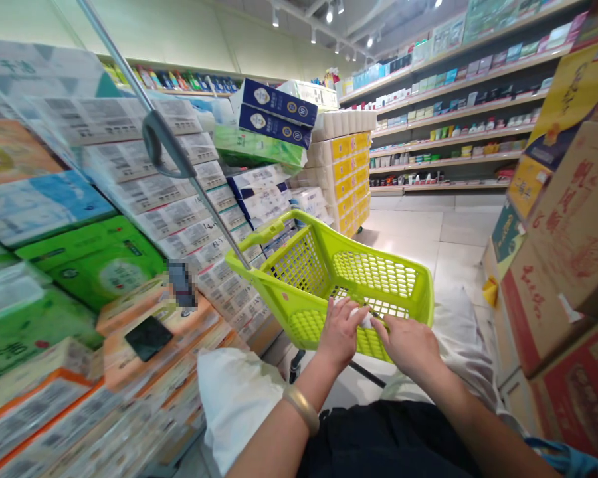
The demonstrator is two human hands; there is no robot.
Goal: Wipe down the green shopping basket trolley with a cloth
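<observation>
My left hand [339, 329] and my right hand [407, 342] meet in front of me, just above the near rim of a lime green shopping basket [299, 273]. Both have their fingers curled in a pinch around a small white item [366, 320] held between them; I cannot make out what it is. A gold bangle [303, 407] sits on my left wrist. The basket looks empty inside and stands on wheels on the tiled floor. Its long metal handle [179, 161] slants up to the upper left.
Stacked tissue packs [104, 259] fill the left side, with a black phone [148, 337] lying on one pack. Brown and red cartons [568, 265] are piled on the right. The aisle's tiled floor [428, 232] runs ahead to shelves [458, 119] of goods.
</observation>
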